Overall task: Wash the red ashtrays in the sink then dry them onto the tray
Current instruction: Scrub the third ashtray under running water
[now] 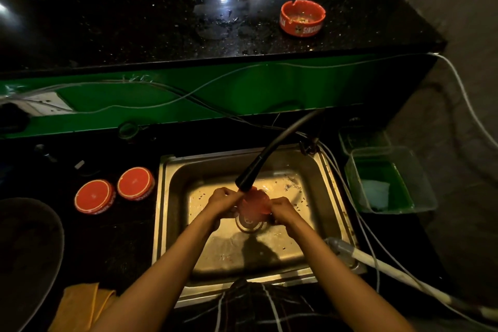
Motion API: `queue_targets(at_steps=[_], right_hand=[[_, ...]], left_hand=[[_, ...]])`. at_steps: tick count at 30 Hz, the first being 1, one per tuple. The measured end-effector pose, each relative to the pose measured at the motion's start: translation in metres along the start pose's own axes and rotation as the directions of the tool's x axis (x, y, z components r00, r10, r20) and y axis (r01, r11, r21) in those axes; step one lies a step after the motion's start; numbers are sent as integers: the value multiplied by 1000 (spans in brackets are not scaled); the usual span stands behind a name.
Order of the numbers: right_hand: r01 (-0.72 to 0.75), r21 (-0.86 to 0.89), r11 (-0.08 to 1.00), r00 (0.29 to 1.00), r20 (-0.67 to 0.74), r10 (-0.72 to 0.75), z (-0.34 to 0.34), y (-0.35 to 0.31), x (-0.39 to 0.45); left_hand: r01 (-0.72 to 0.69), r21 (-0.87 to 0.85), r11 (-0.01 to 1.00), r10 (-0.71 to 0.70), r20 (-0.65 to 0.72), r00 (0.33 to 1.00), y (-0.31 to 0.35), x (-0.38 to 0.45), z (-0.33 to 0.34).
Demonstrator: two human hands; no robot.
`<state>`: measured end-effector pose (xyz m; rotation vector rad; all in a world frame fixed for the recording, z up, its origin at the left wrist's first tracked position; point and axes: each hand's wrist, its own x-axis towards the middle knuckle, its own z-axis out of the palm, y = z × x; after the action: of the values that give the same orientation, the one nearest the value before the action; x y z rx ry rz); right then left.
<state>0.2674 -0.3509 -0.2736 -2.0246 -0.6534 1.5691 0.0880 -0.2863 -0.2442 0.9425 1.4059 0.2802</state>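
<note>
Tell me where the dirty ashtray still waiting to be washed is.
The dirty ashtray sits upright on the raised black counter behind the sink, toward its right end, far from both hands.

Worktop (129,245): black, my sink (172,197) set in it.
Left of sink: two red ashtrays (114,191) upside down, side by side; orange cloth (78,307) at near edge.
Upper ledge (134,32): one upright ashtray (302,17).
</note>
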Motion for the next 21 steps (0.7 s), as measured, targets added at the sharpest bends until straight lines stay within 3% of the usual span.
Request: queue_targets(at_steps=[4, 8, 11, 16, 21], right_hand=[[50, -70, 996, 999, 24, -49, 17, -4, 16], [48, -73, 996, 998, 34, -46, 39, 1, 49], [126, -66, 990, 992, 7, -126, 45, -13, 27], [265, -50, 963, 963, -37, -267, 33, -16, -3], [279, -126, 952, 953, -87, -290, 23, -9, -21]], left_hand=[[-76, 128, 989, 92, -117, 989, 1, -7, -9], [-123, 190, 974, 154, -160, 975, -8, -9, -27], [-168, 212, 963, 208, -183, 961, -15, -11, -39], [-184, 138, 973, 202, -127, 971, -26, -9, -43], [-96, -8, 995, 95, -54, 994, -41, -1, -25]])
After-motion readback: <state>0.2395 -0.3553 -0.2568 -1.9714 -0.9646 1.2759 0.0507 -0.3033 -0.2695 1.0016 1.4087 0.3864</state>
